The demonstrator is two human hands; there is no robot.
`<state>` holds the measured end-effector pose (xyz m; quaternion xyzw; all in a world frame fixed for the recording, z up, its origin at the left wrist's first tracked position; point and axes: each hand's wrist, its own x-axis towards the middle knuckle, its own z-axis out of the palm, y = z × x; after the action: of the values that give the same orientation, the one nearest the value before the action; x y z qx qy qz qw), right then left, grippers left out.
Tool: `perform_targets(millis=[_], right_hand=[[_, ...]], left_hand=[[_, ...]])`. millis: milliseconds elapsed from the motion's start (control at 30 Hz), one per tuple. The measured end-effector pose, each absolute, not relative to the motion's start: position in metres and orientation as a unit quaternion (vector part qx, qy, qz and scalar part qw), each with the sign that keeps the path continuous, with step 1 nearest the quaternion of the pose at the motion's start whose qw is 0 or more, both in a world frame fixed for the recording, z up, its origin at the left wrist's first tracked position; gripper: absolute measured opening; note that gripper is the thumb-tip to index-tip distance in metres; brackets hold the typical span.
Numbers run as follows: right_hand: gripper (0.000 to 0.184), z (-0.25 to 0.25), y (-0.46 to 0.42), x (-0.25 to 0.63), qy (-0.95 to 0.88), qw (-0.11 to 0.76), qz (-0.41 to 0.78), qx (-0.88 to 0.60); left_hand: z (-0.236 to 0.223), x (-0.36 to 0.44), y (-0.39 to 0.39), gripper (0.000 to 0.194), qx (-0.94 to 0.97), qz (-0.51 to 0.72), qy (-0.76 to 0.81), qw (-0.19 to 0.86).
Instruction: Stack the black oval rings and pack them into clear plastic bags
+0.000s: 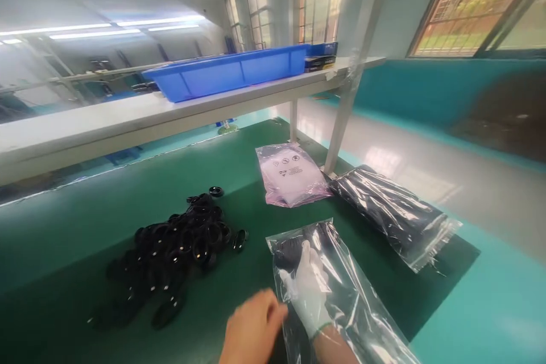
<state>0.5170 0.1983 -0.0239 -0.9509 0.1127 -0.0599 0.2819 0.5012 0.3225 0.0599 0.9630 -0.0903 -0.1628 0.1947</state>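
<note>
The clear bag (350,290) lies on the green table (239,159), to the right of the pile of black rings (187,239). It should be light, limp and rather slippery, and its thin film could crease or tear if tugged; the side edges seem the best hold. It looks glossy and wrinkled, with a dark patch at its far end that is hard to make out. The gloved right hand (309,290) appears inside, fingers outstretched, grasping nothing that shows. The bare left hand (253,324) is curled and blurred at the bag's edge; whether it pinches the film cannot be told. Farther right of the pile lie a pinkish packet (292,176) and a plastic-wrapped dark bundle (384,210). Above and beyond the pile, a blue tray (239,74) stands on a shelf (106,116).
</note>
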Motion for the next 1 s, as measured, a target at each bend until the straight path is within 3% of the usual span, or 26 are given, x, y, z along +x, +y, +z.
perform_targets(millis=[133, 300, 400, 500, 667, 833, 1000], right_hand=[[0.037, -0.034, 0.185, 0.517, 0.144, 0.277, -0.056, -0.949], [0.047, -0.039, 0.164, 0.517, 0.148, 0.288, -0.042, -0.945], [0.056, -0.037, 0.157, 0.518, 0.15, 0.309, -0.031, -0.939], [0.053, -0.035, 0.154, 0.524, 0.16, 0.322, -0.02, -0.933], [0.05, -0.035, 0.155, 0.536, 0.175, 0.321, -0.009, -0.931], [0.057, -0.038, 0.157, 0.516, 0.159, 0.313, -0.03, -0.936], [0.043, -0.042, 0.159, 0.495, 0.143, 0.31, -0.024, -0.939]], left_hand=[[0.048, 0.594, 0.286, 0.017, 0.952, -0.101, -0.181, 0.223], [0.018, 0.653, 0.253, 0.017, 0.925, -0.182, -0.228, 0.245], [0.008, 0.659, 0.264, 0.018, 0.898, -0.232, -0.255, 0.274], [0.003, 0.658, 0.275, 0.018, 0.893, -0.239, -0.244, 0.293], [0.001, 0.656, 0.273, 0.016, 0.937, -0.211, -0.177, 0.213], [0.0, 0.66, 0.267, 0.021, 0.932, -0.229, -0.186, 0.211], [0.016, 0.654, 0.284, 0.03, 0.936, -0.192, -0.164, 0.246]])
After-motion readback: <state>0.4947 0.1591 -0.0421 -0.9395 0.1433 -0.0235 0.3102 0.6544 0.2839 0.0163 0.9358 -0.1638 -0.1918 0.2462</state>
